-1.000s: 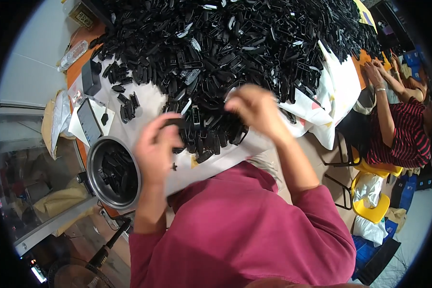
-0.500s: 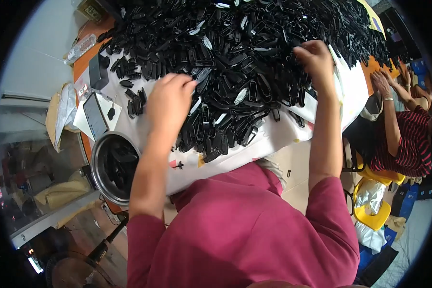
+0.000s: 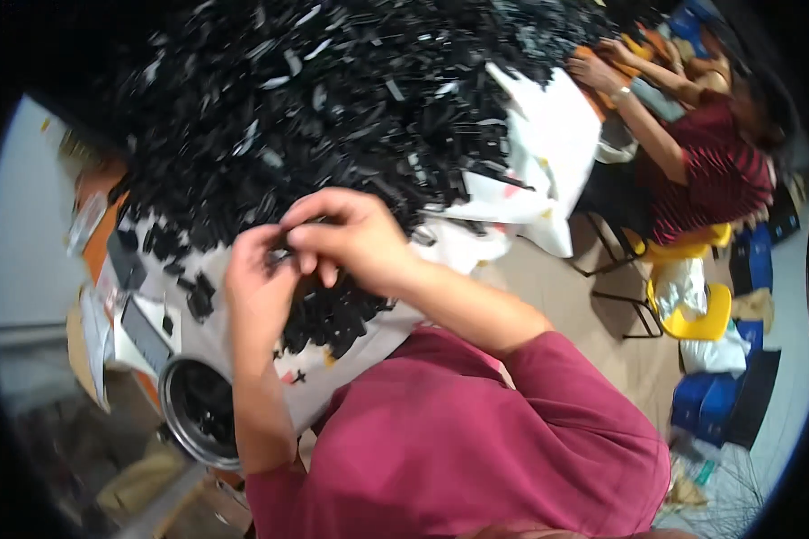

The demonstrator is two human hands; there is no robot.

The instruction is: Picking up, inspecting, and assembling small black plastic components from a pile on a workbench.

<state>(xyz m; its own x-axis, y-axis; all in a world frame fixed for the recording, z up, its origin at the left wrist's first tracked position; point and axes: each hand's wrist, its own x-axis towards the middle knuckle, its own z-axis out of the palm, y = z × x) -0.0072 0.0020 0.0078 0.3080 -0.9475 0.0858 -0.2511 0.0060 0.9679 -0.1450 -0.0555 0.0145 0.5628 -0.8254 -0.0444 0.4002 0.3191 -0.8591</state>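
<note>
My left hand [image 3: 259,283] and my right hand [image 3: 360,242] meet over the near edge of a big heap of black plastic parts [image 3: 333,117]. Between their fingertips is a small dark plastic piece [image 3: 281,255], mostly covered by the fingers and blurred. The left fingers pinch it from the left; the right thumb and fingers close on it from the right. Below the hands, more of the same black parts [image 3: 337,319] lie on the white cloth [image 3: 216,269]. A round metal bowl [image 3: 173,429] holding black pieces stands beside my left forearm.
A phone [image 3: 146,331] lies on white paper at the left, near a dark box [image 3: 126,260] and a clear plastic bottle [image 3: 87,222]. A person in a striped top [image 3: 706,180] sits at the right table. Yellow chairs [image 3: 706,314] and blue boxes [image 3: 710,404] stand at the right.
Both hands were apart over the heap; now they are together, the right having moved left and nearer. The view has swung to the right. A small dark piece now shows between the fingers.
</note>
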